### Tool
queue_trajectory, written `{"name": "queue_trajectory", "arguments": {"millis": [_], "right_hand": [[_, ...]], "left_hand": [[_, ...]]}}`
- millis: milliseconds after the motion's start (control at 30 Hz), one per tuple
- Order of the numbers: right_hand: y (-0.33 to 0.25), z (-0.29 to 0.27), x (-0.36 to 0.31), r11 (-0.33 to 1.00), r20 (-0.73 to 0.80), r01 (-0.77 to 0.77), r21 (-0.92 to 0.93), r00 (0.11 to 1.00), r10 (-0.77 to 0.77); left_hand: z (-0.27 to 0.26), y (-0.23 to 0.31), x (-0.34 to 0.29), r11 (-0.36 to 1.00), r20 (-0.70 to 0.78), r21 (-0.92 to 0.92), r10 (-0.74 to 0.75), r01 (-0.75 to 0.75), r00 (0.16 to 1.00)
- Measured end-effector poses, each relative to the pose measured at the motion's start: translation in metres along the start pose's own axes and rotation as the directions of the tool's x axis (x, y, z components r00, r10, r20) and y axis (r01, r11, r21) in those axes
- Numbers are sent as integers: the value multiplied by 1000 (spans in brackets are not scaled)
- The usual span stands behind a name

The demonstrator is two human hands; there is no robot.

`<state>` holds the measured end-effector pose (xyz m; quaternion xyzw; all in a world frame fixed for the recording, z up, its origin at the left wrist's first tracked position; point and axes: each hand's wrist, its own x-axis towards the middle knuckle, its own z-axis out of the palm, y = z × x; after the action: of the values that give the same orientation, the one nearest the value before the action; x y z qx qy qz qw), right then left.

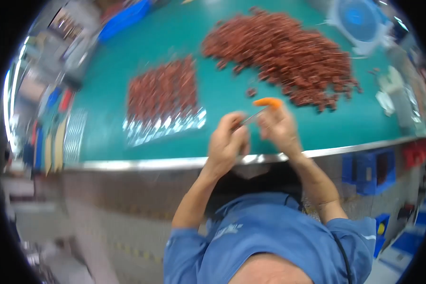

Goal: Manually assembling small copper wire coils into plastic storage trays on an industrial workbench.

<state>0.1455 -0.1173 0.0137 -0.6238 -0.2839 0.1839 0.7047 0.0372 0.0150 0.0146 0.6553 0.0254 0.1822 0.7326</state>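
My right hand (280,127) is closed around a tool with an orange handle (268,102) and a thin metal shaft; blur hides its exact kind. The shaft points left toward my left hand (226,143), whose fingers are curled and pinched at its tip. Whatever small thing those fingers hold is too blurred to make out. Both hands are over the near edge of the green table (175,40). Beyond them spreads a large heap of small reddish-brown pieces (288,52), with one loose piece (252,92) lying just in front.
Left of my hands, a clear plastic tray (163,128) has rows of reddish-brown pieces (163,90). A blue basket (357,19) stands at the far right, a blue tray (125,19) at the far left. Blue crates (376,170) sit below the table's metal edge (142,164) on the right.
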Motion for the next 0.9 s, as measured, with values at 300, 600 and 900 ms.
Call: {"name": "queue_trajectory", "arguments": {"millis": [300,600,900], "right_hand": [[9,2,-12,917,210,-310,250,942,261],[1,14,-30,970,100,230,-80,970,-222],[0,-8,-20,991,-200,73,-115,975,-95]], "left_hand": [[-18,-10,-19,988,117,151,-60,42,991],[5,-10,-32,978,-138,-208,-53,23,989],[18,-6,-4,985,-156,-165,17,-43,988]]}}
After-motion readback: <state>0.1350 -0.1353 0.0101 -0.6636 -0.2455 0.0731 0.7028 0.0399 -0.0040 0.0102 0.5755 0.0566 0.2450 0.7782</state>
